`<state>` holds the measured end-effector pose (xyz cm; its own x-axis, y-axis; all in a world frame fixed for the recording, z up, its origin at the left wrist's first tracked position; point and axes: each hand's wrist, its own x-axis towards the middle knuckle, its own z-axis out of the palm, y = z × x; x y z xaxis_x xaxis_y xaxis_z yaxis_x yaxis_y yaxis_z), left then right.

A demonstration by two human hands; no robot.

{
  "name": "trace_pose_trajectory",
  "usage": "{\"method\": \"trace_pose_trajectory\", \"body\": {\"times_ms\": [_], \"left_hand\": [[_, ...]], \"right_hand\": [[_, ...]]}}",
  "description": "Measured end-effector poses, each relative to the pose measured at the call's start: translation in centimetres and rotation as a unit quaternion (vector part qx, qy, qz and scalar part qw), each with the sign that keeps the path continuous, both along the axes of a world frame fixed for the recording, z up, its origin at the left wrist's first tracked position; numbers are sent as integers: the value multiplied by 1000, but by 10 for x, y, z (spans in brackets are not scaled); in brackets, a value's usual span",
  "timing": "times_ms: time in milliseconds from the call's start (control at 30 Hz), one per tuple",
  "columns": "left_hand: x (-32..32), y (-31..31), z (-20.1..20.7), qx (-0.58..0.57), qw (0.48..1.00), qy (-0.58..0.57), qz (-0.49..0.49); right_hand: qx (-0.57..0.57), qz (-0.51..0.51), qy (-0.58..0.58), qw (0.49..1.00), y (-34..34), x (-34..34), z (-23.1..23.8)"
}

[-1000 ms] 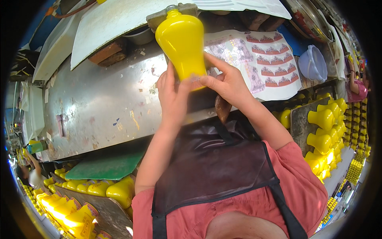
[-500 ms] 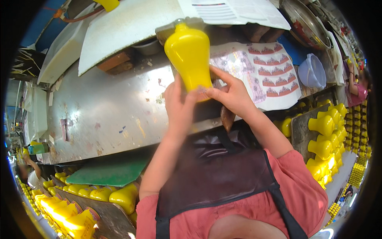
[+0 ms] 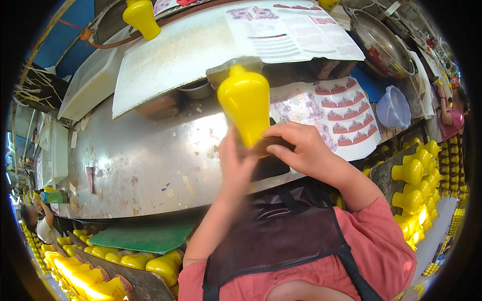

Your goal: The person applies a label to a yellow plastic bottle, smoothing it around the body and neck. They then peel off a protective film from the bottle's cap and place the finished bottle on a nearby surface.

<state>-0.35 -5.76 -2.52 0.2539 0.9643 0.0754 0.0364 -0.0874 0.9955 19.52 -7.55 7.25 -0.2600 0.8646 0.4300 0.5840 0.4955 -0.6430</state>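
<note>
A glossy yellow vase [image 3: 244,103] lies with its narrow neck away from me, against a greyish support [image 3: 221,74] at the edge of the raised white board. Its narrower base end points toward me. My left hand [image 3: 235,159] is closed round the left side of that base and slightly blurred. A pinkish printed band shows faintly at the base, mostly covered by my fingers. Between its thumb and fingers, my right hand [image 3: 301,146] pinches a flat dark brown piece [image 3: 275,144], like a small scraper, against the base's right side.
Printed decal sheets [image 3: 346,113] lie on the metal table [image 3: 145,155] at right. Beyond are the white board [image 3: 175,65], a lavender bucket [image 3: 393,108] and a metal basin [image 3: 384,42]. Yellow vases [image 3: 414,173] crowd racks on both sides; a green board [image 3: 145,238] covers some at left.
My right hand has brought the brown piece, earlier hanging beneath it, up to the vase's base. My left hand still holds the base. The whole view has shifted slightly.
</note>
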Motion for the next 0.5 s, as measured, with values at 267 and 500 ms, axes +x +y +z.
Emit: {"method": "trace_pose_trajectory", "body": {"times_ms": [267,500], "left_hand": [[1,2,-1,25,1000,18,3],[-2,2,3,-19,999,-38,-4]], "right_hand": [[98,-26,-139,985,-6,-12,12],[71,-133,-87,985,-16,-4,-10]]}}
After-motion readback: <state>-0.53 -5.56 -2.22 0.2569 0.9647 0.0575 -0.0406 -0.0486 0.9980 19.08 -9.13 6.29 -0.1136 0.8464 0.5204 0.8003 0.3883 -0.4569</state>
